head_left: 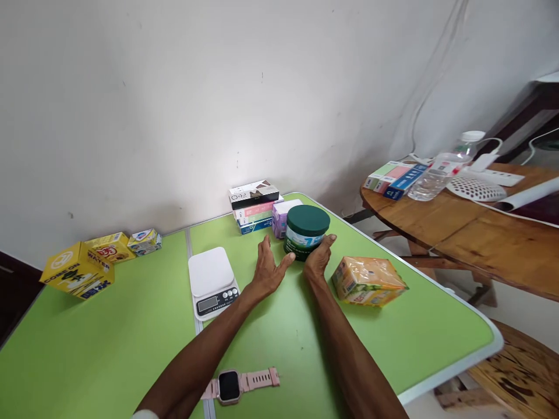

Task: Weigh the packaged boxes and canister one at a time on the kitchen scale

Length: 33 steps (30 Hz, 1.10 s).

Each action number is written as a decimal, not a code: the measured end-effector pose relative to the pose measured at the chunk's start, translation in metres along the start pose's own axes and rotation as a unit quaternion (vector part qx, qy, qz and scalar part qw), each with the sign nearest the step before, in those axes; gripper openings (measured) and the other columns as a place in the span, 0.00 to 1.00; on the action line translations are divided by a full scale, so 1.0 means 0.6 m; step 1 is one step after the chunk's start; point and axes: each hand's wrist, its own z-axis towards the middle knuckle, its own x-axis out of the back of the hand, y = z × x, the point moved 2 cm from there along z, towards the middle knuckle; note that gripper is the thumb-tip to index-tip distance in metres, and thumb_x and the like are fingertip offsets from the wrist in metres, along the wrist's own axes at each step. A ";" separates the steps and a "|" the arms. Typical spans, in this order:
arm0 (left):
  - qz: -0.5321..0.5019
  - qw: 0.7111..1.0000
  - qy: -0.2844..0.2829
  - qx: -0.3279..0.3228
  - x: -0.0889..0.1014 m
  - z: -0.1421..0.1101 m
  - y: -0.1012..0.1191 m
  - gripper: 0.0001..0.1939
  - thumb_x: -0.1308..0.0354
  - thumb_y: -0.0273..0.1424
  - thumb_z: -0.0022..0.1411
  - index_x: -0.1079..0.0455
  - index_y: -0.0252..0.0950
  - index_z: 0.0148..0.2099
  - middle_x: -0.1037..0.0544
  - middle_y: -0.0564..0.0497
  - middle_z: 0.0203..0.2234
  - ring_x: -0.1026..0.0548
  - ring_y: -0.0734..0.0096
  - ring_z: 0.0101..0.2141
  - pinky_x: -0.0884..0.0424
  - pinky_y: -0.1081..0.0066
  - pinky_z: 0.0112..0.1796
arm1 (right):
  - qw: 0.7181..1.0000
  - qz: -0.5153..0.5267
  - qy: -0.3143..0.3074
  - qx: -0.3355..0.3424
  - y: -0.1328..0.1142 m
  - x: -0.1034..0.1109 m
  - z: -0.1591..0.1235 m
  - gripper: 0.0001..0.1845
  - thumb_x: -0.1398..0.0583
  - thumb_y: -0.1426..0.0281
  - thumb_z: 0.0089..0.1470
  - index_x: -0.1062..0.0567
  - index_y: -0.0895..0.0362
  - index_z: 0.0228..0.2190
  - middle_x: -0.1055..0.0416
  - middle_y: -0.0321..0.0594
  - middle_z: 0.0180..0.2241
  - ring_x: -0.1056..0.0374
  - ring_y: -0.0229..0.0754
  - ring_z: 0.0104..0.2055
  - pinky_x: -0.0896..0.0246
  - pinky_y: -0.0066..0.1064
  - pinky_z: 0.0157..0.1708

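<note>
A dark green jar (308, 230) with a round lid and a pale blue-and-white label band stands on the green table. To its left, my left hand (269, 272) is open, thumb stretched toward the jar and fingers apart, with a gap between palm and jar. My right hand (318, 259) is at the jar's lower right side, open and seemingly touching it; part of its fingers is hidden. A white digital kitchen scale (213, 282) lies left of my left hand. Right of my right wrist sits an orange plastic-wrapped pack (369, 281).
Behind the jar are a purple-and-white pack (279, 218) and stacked boxes (255, 205). Yellow boxes (78, 270) stand at the left by the wall. A pink smartwatch (229, 386) lies in front. On the wooden table (406, 215) at right are a water bottle (441, 171) and boxes.
</note>
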 end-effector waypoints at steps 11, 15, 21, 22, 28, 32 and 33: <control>0.007 1.000 0.004 -0.026 0.009 0.013 0.003 0.56 0.19 0.42 0.40 0.41 0.36 0.68 0.32 0.33 0.64 0.33 0.40 0.65 0.36 0.45 0.64 | 0.989 0.033 -0.138 0.044 0.015 0.037 -0.083 0.51 0.59 0.32 0.61 0.21 0.59 0.54 0.23 0.53 0.56 0.30 0.56 0.60 0.42 0.51 0.64; 0.032 0.998 0.037 -0.041 0.030 -0.010 0.013 0.52 0.19 0.39 0.40 0.37 0.40 0.65 0.27 0.39 0.58 0.28 0.44 0.60 0.32 0.47 0.60 | 0.987 0.077 -0.138 0.012 -0.001 0.019 -0.120 0.52 0.57 0.31 0.59 0.24 0.59 0.59 0.25 0.50 0.59 0.35 0.55 0.66 0.45 0.50 0.68; 0.026 0.990 0.119 -0.066 0.159 -0.058 0.067 0.49 0.20 0.41 0.44 0.36 0.40 0.65 0.25 0.40 0.57 0.25 0.45 0.57 0.29 0.50 0.57 | 0.955 0.126 -0.245 0.108 -0.094 -0.037 -0.203 0.45 0.54 0.37 0.65 0.28 0.56 0.64 0.29 0.50 0.64 0.36 0.53 0.67 0.48 0.51 0.70; 0.036 0.988 0.134 -0.064 0.188 -0.069 0.069 0.48 0.21 0.40 0.45 0.36 0.40 0.65 0.24 0.40 0.57 0.25 0.45 0.57 0.29 0.50 0.56 | 0.945 0.129 -0.277 0.115 -0.104 -0.051 -0.220 0.44 0.54 0.38 0.66 0.28 0.56 0.64 0.29 0.50 0.64 0.35 0.53 0.67 0.47 0.51 0.70; 0.093 0.974 0.206 -0.017 0.314 -0.126 0.022 0.44 0.21 0.37 0.43 0.33 0.38 0.61 0.22 0.39 0.54 0.23 0.44 0.55 0.28 0.49 0.55 | 0.904 0.106 -0.403 0.096 -0.094 -0.128 -0.310 0.45 0.53 0.36 0.64 0.26 0.56 0.61 0.25 0.50 0.60 0.31 0.55 0.63 0.38 0.49 0.64; 0.086 0.972 0.218 -0.003 0.333 -0.142 -0.011 0.41 0.21 0.38 0.44 0.32 0.38 0.59 0.20 0.40 0.51 0.21 0.47 0.53 0.27 0.50 0.54 | 0.893 0.079 -0.432 0.098 -0.078 -0.144 -0.335 0.45 0.53 0.34 0.63 0.24 0.56 0.57 0.24 0.50 0.57 0.30 0.55 0.59 0.36 0.47 0.62; 0.086 0.972 0.219 -0.002 0.334 -0.143 -0.015 0.42 0.21 0.39 0.44 0.32 0.37 0.59 0.20 0.40 0.51 0.21 0.47 0.52 0.27 0.50 0.54 | 0.891 0.077 -0.435 0.104 -0.078 -0.144 -0.338 0.44 0.53 0.34 0.63 0.24 0.56 0.57 0.23 0.50 0.57 0.30 0.55 0.59 0.36 0.47 0.62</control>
